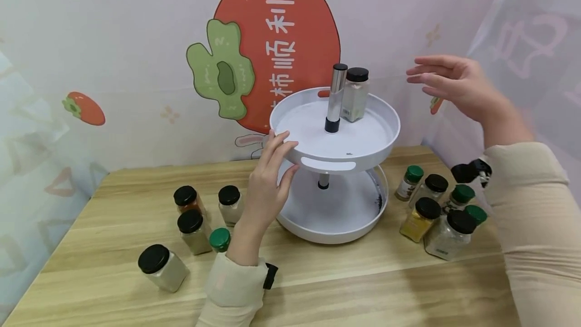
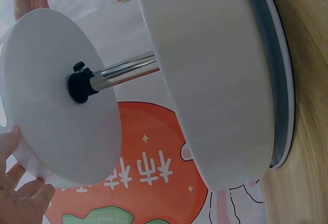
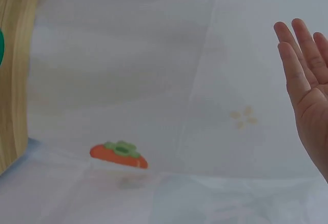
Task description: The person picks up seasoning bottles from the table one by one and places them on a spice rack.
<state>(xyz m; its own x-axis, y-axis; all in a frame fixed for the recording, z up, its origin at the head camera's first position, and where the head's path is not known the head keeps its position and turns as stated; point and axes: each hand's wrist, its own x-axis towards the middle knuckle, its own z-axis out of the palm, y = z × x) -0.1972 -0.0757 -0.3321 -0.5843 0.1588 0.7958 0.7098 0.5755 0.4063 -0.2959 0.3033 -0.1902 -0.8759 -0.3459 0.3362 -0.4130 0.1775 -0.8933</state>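
A white two-tier round stand has an upper tray (image 1: 336, 148) and a lower tray (image 1: 331, 236), joined by a metal post (image 1: 336, 95). My left hand (image 1: 265, 191) touches the left side of the upper tray, its fingers extended and spread at the rim. The left wrist view shows the fingers (image 2: 32, 189) along that tray's wall, seen from below. On the upper tray, behind the post, stands a clear black-capped spice jar (image 1: 355, 97) with pale contents. My right hand (image 1: 456, 85) is raised in the air to the right of the tray, fingers stretched out, holding nothing.
Left on the wooden table (image 1: 113, 216) stand several spice jars, including a black-capped jar (image 1: 163, 269) and a green-capped jar (image 1: 220, 240). More cluster at right, among them a yellow-filled jar (image 1: 419, 220) and a large black-capped jar (image 1: 448, 236). A printed backdrop (image 1: 159, 39) hangs behind.
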